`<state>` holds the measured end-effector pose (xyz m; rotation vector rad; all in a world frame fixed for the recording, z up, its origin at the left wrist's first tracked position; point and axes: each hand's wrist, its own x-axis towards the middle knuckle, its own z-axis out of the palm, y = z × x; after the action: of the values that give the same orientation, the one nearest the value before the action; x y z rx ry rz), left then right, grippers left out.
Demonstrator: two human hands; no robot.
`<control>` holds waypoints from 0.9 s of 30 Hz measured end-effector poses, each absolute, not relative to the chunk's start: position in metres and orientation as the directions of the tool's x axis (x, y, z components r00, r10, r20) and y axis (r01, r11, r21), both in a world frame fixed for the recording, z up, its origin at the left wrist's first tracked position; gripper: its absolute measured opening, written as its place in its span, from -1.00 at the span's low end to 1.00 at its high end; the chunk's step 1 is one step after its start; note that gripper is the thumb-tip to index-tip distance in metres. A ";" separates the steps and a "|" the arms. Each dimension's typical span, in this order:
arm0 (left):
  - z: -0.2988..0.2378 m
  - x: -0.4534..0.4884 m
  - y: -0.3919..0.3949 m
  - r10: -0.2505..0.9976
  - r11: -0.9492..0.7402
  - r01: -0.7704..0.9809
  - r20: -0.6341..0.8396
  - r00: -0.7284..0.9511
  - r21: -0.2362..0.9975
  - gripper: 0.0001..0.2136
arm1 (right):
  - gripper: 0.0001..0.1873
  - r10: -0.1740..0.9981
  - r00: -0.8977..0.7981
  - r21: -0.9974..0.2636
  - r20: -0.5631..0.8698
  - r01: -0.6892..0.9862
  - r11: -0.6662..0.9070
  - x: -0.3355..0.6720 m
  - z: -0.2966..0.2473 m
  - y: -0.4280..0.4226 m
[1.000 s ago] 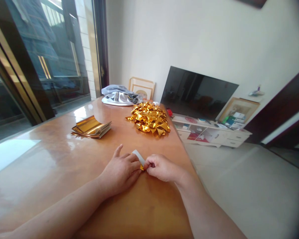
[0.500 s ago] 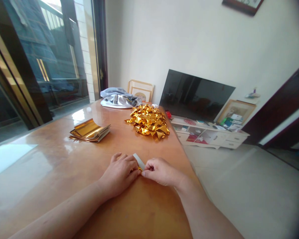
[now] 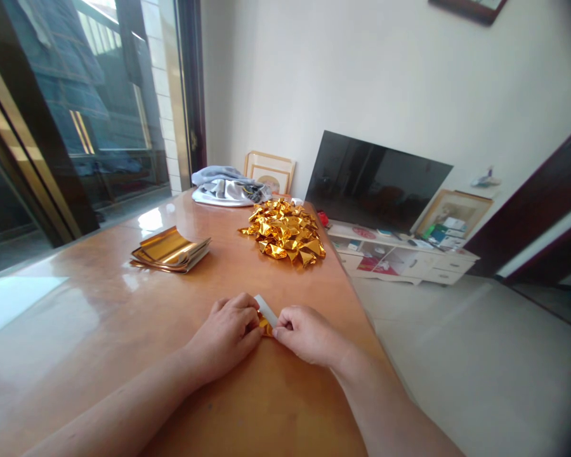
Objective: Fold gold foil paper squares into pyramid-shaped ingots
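Observation:
A small folded strip of gold foil paper (image 3: 265, 315) with a white back stands on the table between my hands, its gold end low and its white end pointing away from me. My left hand (image 3: 226, 333) pinches it from the left, and my right hand (image 3: 304, 335) pinches it from the right. Their fingers hide part of the strip. Farther off lie a stack of gold foil sheets (image 3: 170, 251) with curling top sheets and a heap of folded, crumpled gold foil pieces (image 3: 285, 231).
The glossy orange-brown table (image 3: 99, 279) ends in an edge to my right, above a tiled floor (image 3: 457, 355). A grey cloth (image 3: 228, 188) lies at its far end. Beyond stand a dark television (image 3: 375, 181), a white cabinet (image 3: 400, 260) and framed pictures (image 3: 269, 171).
My left hand's fingers have curled in over the strip, and the thumb is no longer raised. More gold shows at the strip's lower end, and my hands are closer together.

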<state>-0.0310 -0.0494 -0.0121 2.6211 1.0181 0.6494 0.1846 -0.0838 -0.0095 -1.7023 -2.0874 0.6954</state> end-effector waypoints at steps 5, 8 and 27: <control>-0.014 -0.028 -0.048 0.717 -0.693 0.601 0.297 0.630 0.399 -0.84 | -0.86 0.984 -0.180 -0.529 -0.005 0.835 0.150 0.179 -0.008 -0.085; -0.014 -0.028 -0.049 0.718 -0.693 0.606 0.303 0.626 0.391 -0.83 | -0.87 0.986 -0.168 -0.522 -0.004 0.841 0.141 0.176 -0.008 -0.085; -0.008 -0.029 -0.052 0.741 -0.659 0.632 0.206 0.640 0.407 -0.88 | -0.96 0.993 -0.115 -0.457 -0.007 0.884 0.099 0.173 -0.001 -0.093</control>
<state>-0.0286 -0.0521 -0.0080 2.5641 1.1037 0.5170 0.1732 -0.0927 -0.0006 -1.8553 -2.0790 0.5103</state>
